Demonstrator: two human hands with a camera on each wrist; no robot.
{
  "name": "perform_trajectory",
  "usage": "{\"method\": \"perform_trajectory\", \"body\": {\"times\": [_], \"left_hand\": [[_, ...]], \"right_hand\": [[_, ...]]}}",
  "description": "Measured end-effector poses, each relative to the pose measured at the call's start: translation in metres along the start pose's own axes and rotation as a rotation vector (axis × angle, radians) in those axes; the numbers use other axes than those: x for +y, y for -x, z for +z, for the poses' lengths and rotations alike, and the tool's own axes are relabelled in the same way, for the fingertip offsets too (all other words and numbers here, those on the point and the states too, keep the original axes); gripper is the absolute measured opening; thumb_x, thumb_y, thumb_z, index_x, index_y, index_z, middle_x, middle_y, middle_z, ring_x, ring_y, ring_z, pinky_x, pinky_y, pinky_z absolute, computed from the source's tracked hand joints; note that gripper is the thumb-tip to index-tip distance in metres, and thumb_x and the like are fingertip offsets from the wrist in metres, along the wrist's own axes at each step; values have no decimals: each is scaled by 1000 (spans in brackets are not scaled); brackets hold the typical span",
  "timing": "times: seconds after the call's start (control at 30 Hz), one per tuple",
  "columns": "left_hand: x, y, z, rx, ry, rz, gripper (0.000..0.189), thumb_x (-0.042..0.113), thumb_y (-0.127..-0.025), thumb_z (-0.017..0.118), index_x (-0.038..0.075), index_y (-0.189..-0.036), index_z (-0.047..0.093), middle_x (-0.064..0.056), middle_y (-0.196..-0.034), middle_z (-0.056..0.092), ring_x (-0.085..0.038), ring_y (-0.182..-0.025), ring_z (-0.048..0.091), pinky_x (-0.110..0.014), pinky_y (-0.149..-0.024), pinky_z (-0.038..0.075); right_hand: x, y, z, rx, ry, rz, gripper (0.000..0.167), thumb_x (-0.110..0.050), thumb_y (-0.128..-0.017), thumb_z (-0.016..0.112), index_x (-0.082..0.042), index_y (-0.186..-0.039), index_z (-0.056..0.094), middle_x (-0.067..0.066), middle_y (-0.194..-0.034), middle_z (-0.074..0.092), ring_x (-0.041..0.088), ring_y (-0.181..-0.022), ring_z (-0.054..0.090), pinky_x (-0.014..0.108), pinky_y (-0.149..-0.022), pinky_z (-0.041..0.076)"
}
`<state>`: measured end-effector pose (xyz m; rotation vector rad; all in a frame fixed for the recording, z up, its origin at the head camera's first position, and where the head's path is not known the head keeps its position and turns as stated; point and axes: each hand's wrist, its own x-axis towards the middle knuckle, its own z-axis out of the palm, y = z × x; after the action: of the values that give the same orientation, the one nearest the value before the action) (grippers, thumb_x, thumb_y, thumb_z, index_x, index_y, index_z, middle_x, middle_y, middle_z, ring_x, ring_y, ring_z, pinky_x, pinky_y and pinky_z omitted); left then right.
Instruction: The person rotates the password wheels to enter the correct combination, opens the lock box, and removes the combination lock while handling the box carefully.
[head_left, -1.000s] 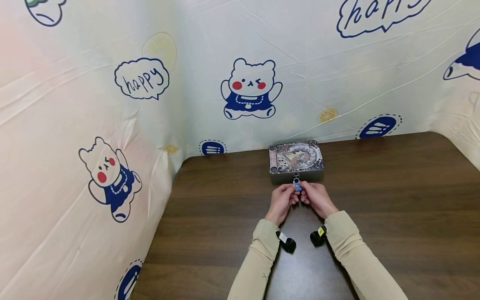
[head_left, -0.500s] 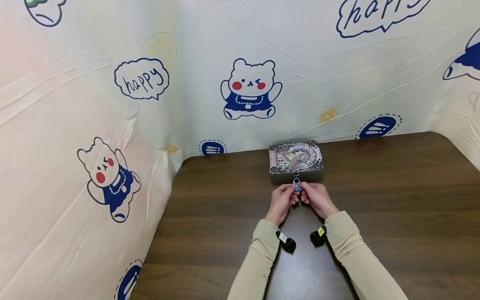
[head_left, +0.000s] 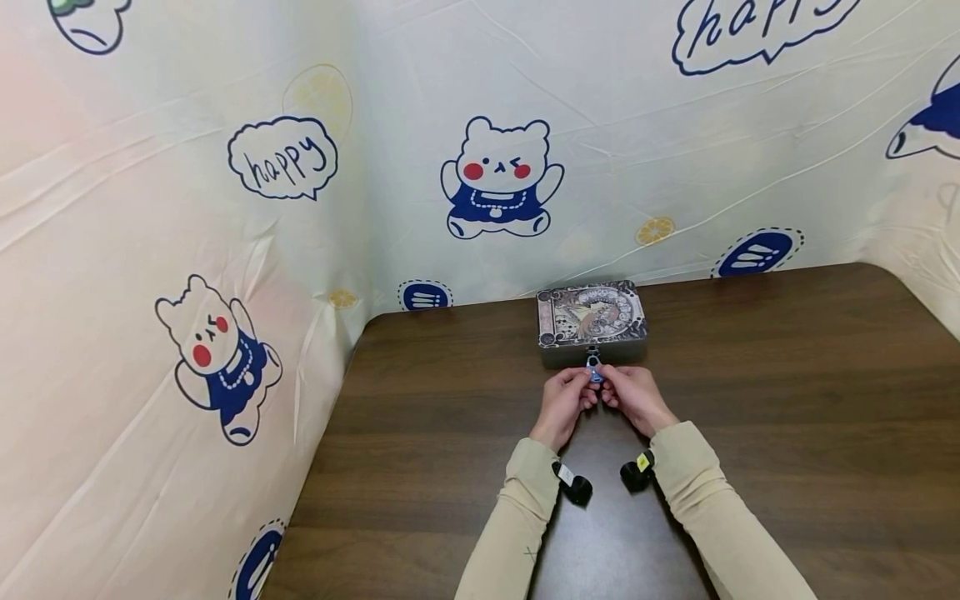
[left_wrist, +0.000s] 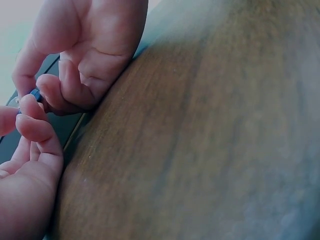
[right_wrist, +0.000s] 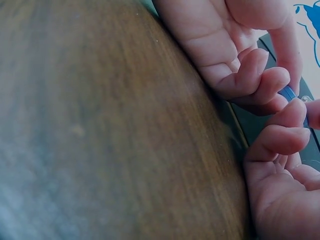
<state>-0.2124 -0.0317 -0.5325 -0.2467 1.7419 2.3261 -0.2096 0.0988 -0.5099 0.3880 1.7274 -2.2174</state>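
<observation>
A small blue padlock (head_left: 595, 374) with a pale shackle hangs at the front clasp of a dark tin box (head_left: 592, 315) with a printed lid. My left hand (head_left: 561, 405) pinches the padlock from the left with thumb and fingertips. From the other side my right hand (head_left: 634, 398) pinches it too, and the two hands' fingertips nearly meet. Most of the padlock is hidden behind fingers; only a blue sliver of the padlock (left_wrist: 35, 94) shows in the left wrist view, and a blue edge of the padlock (right_wrist: 288, 93) in the right wrist view.
The brown wooden table (head_left: 435, 433) extends around the box. Behind it and to the left hangs a pale curtain (head_left: 390, 208) with cartoon bears; the box stands close to it. Small black cameras (head_left: 576, 487) sit at both wrists.
</observation>
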Motion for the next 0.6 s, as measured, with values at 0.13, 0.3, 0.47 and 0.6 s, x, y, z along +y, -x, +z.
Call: {"method": "perform_trajectory", "body": {"times": [0.13, 0.3, 0.47, 0.6], "left_hand": [[0, 0, 0, 3, -6, -2, 12, 7, -94, 57, 0, -101, 63, 1, -70, 62, -6, -54, 53, -15, -49, 43], [-1, -1, 0, 6, -8, 0, 12, 7, -94, 57, -1, -101, 63, 0, -70, 62, -6, -54, 53, -15, -48, 43], [-2, -1, 0, 8, -7, 7, 12, 7, -94, 58, -1, -101, 63, 0, -71, 62, -6, -54, 53, -15, -49, 43], [-2, -1, 0, 6, -10, 9, 13, 7, -93, 58, -1, -102, 64, 0, -71, 62, -5, -54, 53, -15, -49, 43]], "right_hand": [[0, 1, -1, -9, -7, -11, 23, -13, -94, 55, -7, -74, 63, -6, -56, 53, 2, -48, 47, 15, -46, 42], [1, 1, -1, -17, -7, -21, 21, -12, -94, 56, -6, -74, 63, -7, -56, 53, 2, -48, 47, 15, -46, 42], [1, 0, -1, -13, 5, -20, 22, -12, -93, 56, -8, -73, 63, -7, -55, 53, 2, -48, 47, 15, -46, 42], [2, -2, -1, -6, 11, -10, 23, -13, -93, 57, -10, -71, 64, -7, -55, 54, 2, -48, 48, 15, -46, 43]]}}
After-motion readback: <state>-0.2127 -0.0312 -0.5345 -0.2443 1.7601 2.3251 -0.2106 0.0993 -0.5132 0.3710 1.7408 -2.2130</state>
